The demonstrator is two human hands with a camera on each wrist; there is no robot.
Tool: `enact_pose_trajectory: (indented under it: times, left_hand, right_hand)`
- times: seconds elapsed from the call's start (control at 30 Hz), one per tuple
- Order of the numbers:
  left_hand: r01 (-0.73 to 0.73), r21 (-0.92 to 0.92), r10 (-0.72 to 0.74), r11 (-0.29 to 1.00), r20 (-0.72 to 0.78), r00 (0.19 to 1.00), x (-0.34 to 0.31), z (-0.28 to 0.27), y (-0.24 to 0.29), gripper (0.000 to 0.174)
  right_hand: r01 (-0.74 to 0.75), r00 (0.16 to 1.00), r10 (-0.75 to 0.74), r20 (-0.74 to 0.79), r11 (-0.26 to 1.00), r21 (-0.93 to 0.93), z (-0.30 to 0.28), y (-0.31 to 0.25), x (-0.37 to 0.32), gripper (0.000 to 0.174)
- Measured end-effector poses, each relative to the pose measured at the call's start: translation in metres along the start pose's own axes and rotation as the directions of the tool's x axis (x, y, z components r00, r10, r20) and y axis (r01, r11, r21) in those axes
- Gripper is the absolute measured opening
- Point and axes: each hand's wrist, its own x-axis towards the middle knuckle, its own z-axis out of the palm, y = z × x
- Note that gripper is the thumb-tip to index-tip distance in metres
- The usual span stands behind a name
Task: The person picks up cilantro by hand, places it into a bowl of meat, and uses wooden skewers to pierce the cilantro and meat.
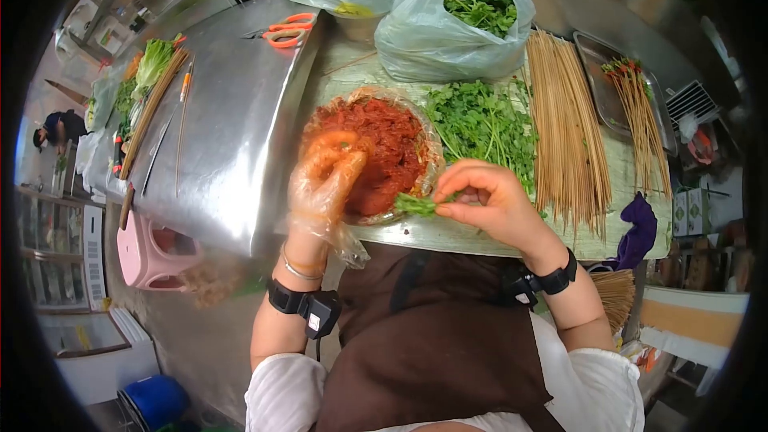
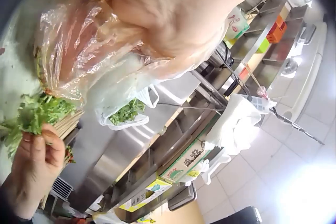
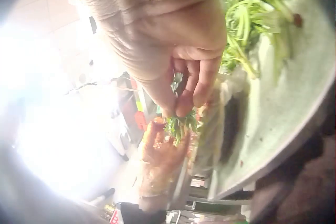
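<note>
My right hand pinches a small bunch of coriander between thumb and fingers, at the near right rim of the bowl. In the right wrist view the coriander pokes out below the fingertips, close to the gloved hand. My left hand wears a clear plastic glove smeared with red sauce. It is over the bowl with its fingers bent; I cannot tell whether something is between them. Dark red marinated meat fills the bowl, whose rim is lined with clear plastic film.
Loose coriander lies right of the bowl, beside a wide row of wooden skewers. Farther right, a metal tray stands near loaded skewers. Plastic bags of greens stand behind. Orange-handled scissors lie on the steel surface at left.
</note>
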Motion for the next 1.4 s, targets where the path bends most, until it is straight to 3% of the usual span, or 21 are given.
enact_pose_trajectory:
  times: [0.07, 0.1, 0.2, 0.23, 0.47, 0.53, 0.67, 0.73, 0.8, 0.83, 0.9, 0.97, 1.03, 1.07, 1.1, 1.2, 1.33, 1.4]
  left_hand:
    - [0.232, -0.114, -0.224, 0.966, 0.079, 0.971, -0.008, 0.006, 0.016, 0.012]
    - [0.230, -0.018, -0.229, 0.973, 0.036, 0.973, -0.010, 0.007, 0.010, 0.013]
    - [0.243, -0.387, -0.246, 0.889, 0.041, 0.968, -0.020, 0.018, 0.005, 0.016]
    - [0.307, -0.533, -0.295, 0.788, 0.112, 0.949, -0.024, 0.028, 0.020, 0.022]
    - [0.297, -0.349, -0.262, 0.889, 0.144, 0.954, -0.028, 0.029, 0.005, 0.024]
    - [0.259, -0.276, -0.231, 0.926, 0.131, 0.964, -0.028, 0.029, 0.000, 0.023]
    - [0.093, -0.051, -0.087, 0.994, 0.107, 0.990, -0.027, 0.027, -0.018, 0.018]
    - [0.183, -0.063, -0.180, 0.981, 0.058, 0.982, -0.023, 0.028, -0.024, 0.015]
    - [0.217, -0.274, -0.221, 0.937, 0.018, 0.975, -0.023, 0.033, -0.025, 0.011]
    - [0.165, -0.253, -0.179, 0.953, -0.033, 0.983, -0.022, 0.035, -0.020, 0.008]
    - [0.105, -0.225, -0.122, 0.969, -0.059, 0.991, -0.019, 0.026, -0.027, 0.007]
    - [0.042, -0.131, -0.054, 0.991, -0.089, 0.995, -0.018, 0.016, -0.039, 0.010]
    - [0.008, -0.045, -0.012, 0.999, -0.091, 0.996, -0.017, 0.009, -0.048, 0.013]
    - [0.008, -0.040, -0.011, 0.999, -0.089, 0.996, -0.017, 0.008, -0.050, 0.014]
    - [0.008, -0.034, -0.011, 0.999, -0.088, 0.996, -0.017, 0.008, -0.051, 0.016]
    - [0.076, -0.173, -0.092, 0.982, -0.082, 0.992, -0.016, 0.018, -0.035, 0.018]
    - [0.115, -0.305, -0.135, 0.945, -0.045, 0.990, -0.016, 0.018, -0.030, 0.020]
    - [0.118, -0.306, -0.139, 0.945, -0.049, 0.989, -0.017, 0.016, -0.028, 0.021]
  right_hand:
    - [0.042, 0.998, -0.038, 0.049, 0.994, -0.102, 0.002, -0.016, 0.012, 0.011]
    - [0.051, 0.995, -0.040, 0.089, 0.991, -0.120, 0.006, -0.023, 0.018, 0.012]
    - [0.172, 0.985, -0.167, 0.040, 0.953, -0.249, 0.015, -0.022, 0.033, 0.010]
    - [0.207, 0.977, -0.212, 0.010, 0.942, -0.266, 0.018, -0.020, 0.036, 0.011]
    - [0.237, 0.957, -0.283, -0.070, 0.894, -0.381, 0.020, -0.007, 0.040, 0.011]
    - [0.213, 0.959, -0.268, -0.088, 0.893, -0.397, 0.020, -0.003, 0.040, 0.011]
    - [0.318, 0.919, -0.391, -0.053, 0.815, -0.484, 0.016, 0.012, 0.039, 0.014]
    - [0.321, 0.918, -0.393, -0.044, 0.806, -0.496, 0.014, 0.012, 0.036, 0.015]
    - [0.175, 0.963, -0.252, -0.098, 0.856, -0.486, -0.006, -0.007, 0.028, 0.015]
    - [0.103, 0.977, -0.178, -0.119, 0.877, -0.469, -0.016, -0.015, 0.025, 0.015]
    - [0.022, 0.929, -0.207, -0.306, 0.857, -0.515, -0.064, -0.005, 0.022, 0.018]
    - [-0.257, 0.848, -0.128, -0.515, 0.750, -0.610, -0.122, -0.004, 0.016, 0.018]
    - [-0.366, 0.820, -0.340, -0.460, 0.305, -0.879, -0.189, 0.009, 0.005, 0.018]
    - [-0.559, 0.791, -0.235, -0.565, 0.098, -0.824, -0.211, 0.009, 0.003, 0.018]
    - [-0.707, 0.707, -0.037, -0.706, -0.065, -0.704, -0.235, 0.013, 0.002, 0.017]
    - [-0.749, 0.646, 0.022, -0.763, -0.176, -0.639, -0.259, 0.034, -0.008, 0.024]
    - [-0.771, 0.629, 0.036, -0.777, -0.096, -0.629, -0.265, 0.039, -0.008, 0.024]
    - [-0.819, 0.564, 0.199, -0.801, 0.014, -0.573, -0.263, 0.024, -0.008, 0.021]
